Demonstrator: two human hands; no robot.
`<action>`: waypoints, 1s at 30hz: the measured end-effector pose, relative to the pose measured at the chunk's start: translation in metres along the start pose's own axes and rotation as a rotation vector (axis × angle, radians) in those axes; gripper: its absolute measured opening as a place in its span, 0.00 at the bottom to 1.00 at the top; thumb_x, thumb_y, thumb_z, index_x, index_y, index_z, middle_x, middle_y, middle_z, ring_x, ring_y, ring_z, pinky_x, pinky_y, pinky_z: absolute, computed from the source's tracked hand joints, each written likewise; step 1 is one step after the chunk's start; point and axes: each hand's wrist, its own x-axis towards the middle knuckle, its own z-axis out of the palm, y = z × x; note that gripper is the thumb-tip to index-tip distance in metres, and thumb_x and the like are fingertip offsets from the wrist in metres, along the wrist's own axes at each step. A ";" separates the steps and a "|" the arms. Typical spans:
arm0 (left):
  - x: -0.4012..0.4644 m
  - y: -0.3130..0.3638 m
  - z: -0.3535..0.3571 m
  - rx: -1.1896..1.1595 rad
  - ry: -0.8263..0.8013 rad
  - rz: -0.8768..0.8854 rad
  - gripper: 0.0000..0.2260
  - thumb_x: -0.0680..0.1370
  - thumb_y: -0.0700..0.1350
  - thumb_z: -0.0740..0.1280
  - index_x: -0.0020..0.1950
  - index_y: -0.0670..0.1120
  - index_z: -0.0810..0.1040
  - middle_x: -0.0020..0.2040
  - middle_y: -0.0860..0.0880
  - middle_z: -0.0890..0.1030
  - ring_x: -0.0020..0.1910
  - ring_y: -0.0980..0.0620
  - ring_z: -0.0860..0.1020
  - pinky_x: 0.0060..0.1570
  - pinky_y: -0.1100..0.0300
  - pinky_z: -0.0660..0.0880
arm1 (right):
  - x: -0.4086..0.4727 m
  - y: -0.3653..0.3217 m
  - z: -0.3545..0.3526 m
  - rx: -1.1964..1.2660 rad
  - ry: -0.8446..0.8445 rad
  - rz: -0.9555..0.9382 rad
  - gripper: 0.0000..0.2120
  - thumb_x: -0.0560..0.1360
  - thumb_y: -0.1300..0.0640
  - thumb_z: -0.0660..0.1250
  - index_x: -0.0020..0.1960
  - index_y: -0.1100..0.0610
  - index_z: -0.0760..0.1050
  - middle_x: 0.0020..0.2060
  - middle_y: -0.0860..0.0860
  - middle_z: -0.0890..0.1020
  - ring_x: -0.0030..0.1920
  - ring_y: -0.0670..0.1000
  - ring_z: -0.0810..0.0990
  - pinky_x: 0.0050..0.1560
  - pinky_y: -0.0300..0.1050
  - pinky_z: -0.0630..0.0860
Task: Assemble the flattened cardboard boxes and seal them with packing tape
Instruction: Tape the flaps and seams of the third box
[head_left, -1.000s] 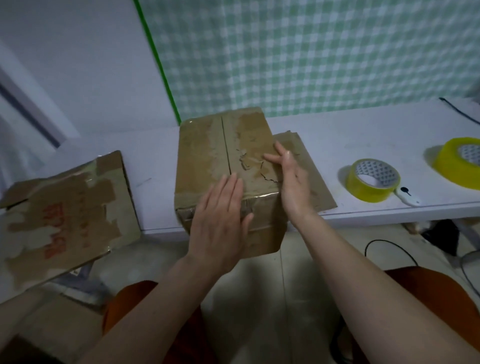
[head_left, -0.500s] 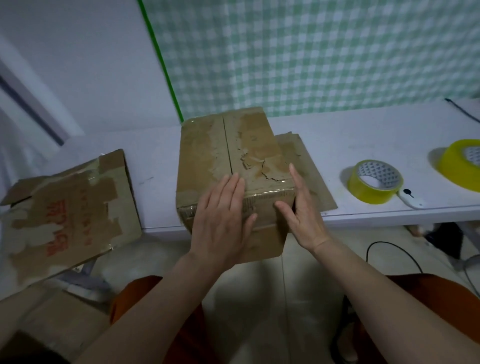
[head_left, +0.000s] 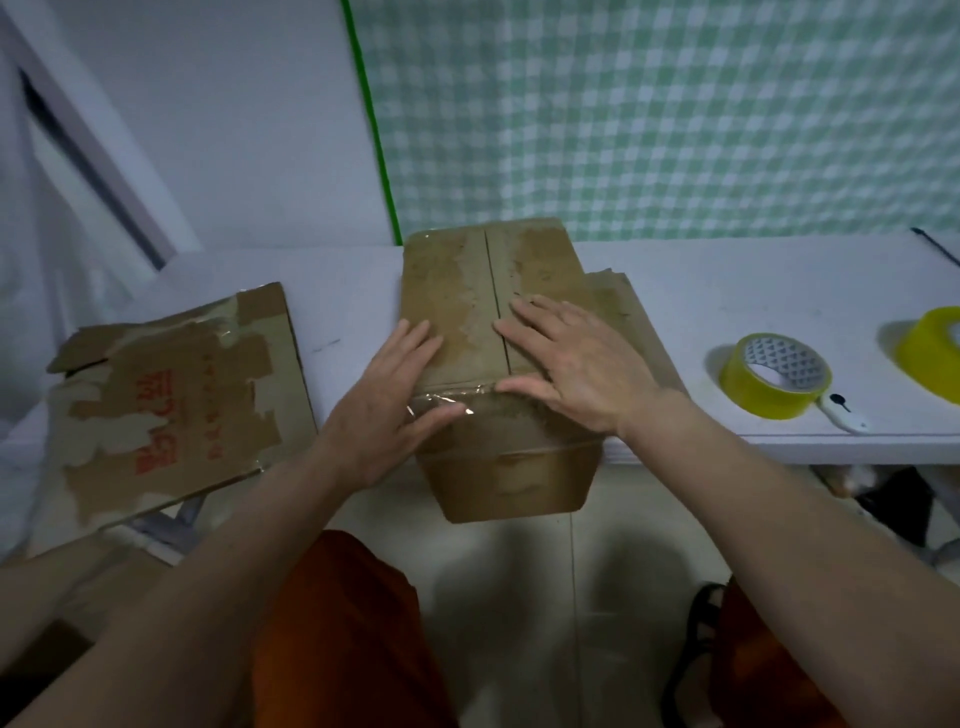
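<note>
An assembled brown cardboard box (head_left: 467, 280) stands on the white table (head_left: 753, 291), its near end hanging over the table's front edge. Its top flaps are closed, with a seam down the middle and clear tape across the near top edge. My left hand (head_left: 387, 402) lies flat over the box's near left corner, fingers straight on the tape. My right hand (head_left: 576, 358) presses flat on the top right flap beside the seam. A flattened box (head_left: 171, 395) with red print lies at the left, partly off the table.
A yellow roll of packing tape (head_left: 774, 376) lies on the table to the right, with a small white cutter (head_left: 844, 415) beside it. A second yellow roll (head_left: 932, 353) sits at the right edge. Another flat cardboard piece (head_left: 628, 312) lies under the box's right side.
My right hand has moved from the box's right side up onto the top flap, pressing flat beside the seam. My left hand has slid slightly forward along the near left corner.
</note>
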 end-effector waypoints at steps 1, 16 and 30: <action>-0.003 -0.001 0.002 -0.040 0.009 0.000 0.41 0.72 0.71 0.57 0.78 0.46 0.58 0.79 0.51 0.55 0.78 0.57 0.47 0.74 0.59 0.48 | -0.001 0.002 0.002 -0.022 -0.008 -0.017 0.43 0.71 0.26 0.35 0.76 0.49 0.57 0.76 0.54 0.59 0.76 0.54 0.55 0.75 0.52 0.52; -0.021 -0.028 0.015 -0.195 0.027 0.019 0.55 0.61 0.52 0.81 0.78 0.50 0.50 0.78 0.58 0.48 0.76 0.61 0.50 0.73 0.65 0.53 | 0.016 -0.049 -0.003 0.055 -0.105 0.105 0.44 0.65 0.22 0.35 0.77 0.41 0.45 0.78 0.48 0.50 0.77 0.52 0.45 0.76 0.57 0.42; -0.022 -0.042 0.016 -0.260 0.038 0.077 0.52 0.65 0.47 0.80 0.79 0.50 0.51 0.79 0.57 0.50 0.77 0.61 0.52 0.71 0.61 0.60 | 0.025 -0.087 -0.001 0.122 -0.024 0.162 0.39 0.69 0.25 0.48 0.75 0.41 0.55 0.76 0.48 0.58 0.76 0.53 0.54 0.75 0.52 0.48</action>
